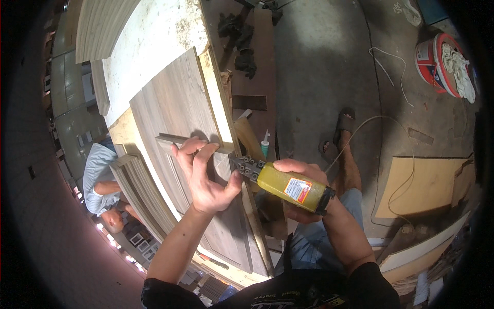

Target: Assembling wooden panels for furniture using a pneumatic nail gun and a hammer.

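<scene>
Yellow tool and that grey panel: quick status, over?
Left hand flat on grey panel. Right hand gripping yellow tool, nose at the panel edge. Nothing blocking.

Workshop setting: grey concrete floor [319,67]; red-and-white bucket [435,59] holding rags at upper right; plywood offcut [422,185] lying at right; stacked boards [100,26] upper left; white cord [386,67] trailing across floor.

Woodworking shop: stacked wood panels [175,110], board offcuts [422,185], concrete floor [319,67], paint bucket [437,62].
</scene>
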Action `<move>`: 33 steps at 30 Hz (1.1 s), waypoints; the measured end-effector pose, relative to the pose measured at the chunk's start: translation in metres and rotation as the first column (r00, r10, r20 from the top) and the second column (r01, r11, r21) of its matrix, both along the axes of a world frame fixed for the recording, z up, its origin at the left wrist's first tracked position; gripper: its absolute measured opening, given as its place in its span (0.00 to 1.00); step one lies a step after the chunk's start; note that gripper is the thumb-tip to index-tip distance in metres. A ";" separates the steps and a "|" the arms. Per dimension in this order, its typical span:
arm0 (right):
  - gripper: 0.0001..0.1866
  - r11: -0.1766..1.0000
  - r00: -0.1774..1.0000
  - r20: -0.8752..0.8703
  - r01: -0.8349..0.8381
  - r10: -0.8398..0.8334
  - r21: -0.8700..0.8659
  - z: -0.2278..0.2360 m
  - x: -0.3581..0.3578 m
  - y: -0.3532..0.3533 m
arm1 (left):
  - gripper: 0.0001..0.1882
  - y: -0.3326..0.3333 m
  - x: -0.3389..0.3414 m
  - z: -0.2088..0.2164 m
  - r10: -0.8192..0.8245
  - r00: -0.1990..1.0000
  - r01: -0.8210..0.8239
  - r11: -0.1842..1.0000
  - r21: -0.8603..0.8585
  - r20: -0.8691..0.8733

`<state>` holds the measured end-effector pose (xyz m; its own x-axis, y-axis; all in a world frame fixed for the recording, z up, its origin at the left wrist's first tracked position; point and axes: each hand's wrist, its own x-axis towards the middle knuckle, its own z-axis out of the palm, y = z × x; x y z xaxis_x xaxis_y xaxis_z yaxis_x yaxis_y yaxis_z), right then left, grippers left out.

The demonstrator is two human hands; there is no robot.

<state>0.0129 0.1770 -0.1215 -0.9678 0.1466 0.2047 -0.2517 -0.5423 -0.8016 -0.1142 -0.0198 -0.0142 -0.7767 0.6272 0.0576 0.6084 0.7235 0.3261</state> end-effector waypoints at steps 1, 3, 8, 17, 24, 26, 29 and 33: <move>0.41 1.000 1.000 -0.010 0.008 -0.008 0.011 0.000 0.000 0.000 | 0.35 0.001 0.000 0.000 0.000 1.000 0.000 1.000 0.001 0.001; 0.41 1.000 1.000 0.005 -0.014 0.014 -0.026 -0.003 0.003 -0.003 | 0.35 0.001 0.000 0.000 -0.007 1.000 0.007 1.000 -0.006 0.001; 0.41 0.997 0.999 0.018 -0.040 0.041 -0.061 -0.002 0.002 -0.001 | 0.35 0.002 0.000 0.000 -0.010 1.000 0.010 1.000 -0.010 0.007; 0.42 0.997 0.998 0.012 -0.055 0.056 -0.060 0.000 0.001 0.003 | 0.35 0.000 -0.002 -0.001 -0.014 1.000 0.014 1.000 -0.002 0.013; 0.47 0.998 0.987 0.158 -0.008 0.019 -0.068 0.002 0.035 0.020 | 0.32 0.014 0.000 0.010 0.003 1.000 -0.002 0.998 -0.057 0.012; 0.47 0.991 0.986 0.161 0.065 -0.046 -0.117 0.006 0.046 0.034 | 0.33 0.015 0.003 0.011 -0.014 1.000 0.015 0.999 -0.034 0.021; 0.48 0.978 0.972 0.234 0.048 0.001 -0.201 0.029 0.059 0.057 | 0.33 0.014 0.027 0.009 -0.072 0.996 0.075 0.996 -0.040 0.061; 0.48 0.994 0.948 0.314 -0.007 0.042 -0.113 0.042 0.078 0.090 | 0.32 0.010 0.081 0.008 -0.304 0.928 0.313 0.950 -0.011 0.215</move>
